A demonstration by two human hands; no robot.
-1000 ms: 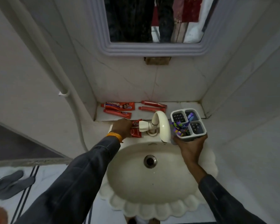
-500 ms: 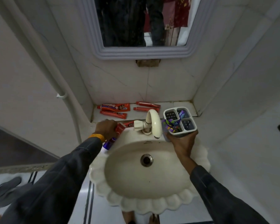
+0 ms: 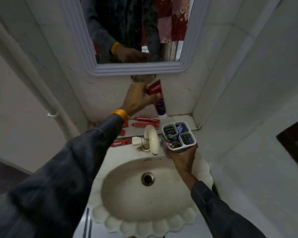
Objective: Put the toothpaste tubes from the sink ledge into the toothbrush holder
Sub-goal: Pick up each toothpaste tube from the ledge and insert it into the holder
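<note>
My left hand (image 3: 138, 98) is raised in front of the wall and grips a red and purple toothpaste tube (image 3: 157, 98), cap end down, above the ledge. My right hand (image 3: 182, 157) holds the grey toothbrush holder (image 3: 190, 146) from below, to the right of the tap; its front left compartment has purple toothbrushes, the two right ones look empty. Two red tubes (image 3: 145, 122) lie on the ledge (image 3: 184, 120) behind the tap. Another red tube (image 3: 121, 142) lies on the sink rim left of the tap. My left sleeve hides more red tubes.
A cream tap (image 3: 151, 138) curves over the scalloped basin (image 3: 144, 219) between my hands. A framed mirror (image 3: 138, 69) hangs above the ledge. A white pipe (image 3: 41, 93) runs down the left wall. Tiled walls close in on both sides.
My left hand lifted the red and purple tube from the sink rim left of the tap up in front of the wall, above and behind the holder. My right hand kept its hold on the holder.
</note>
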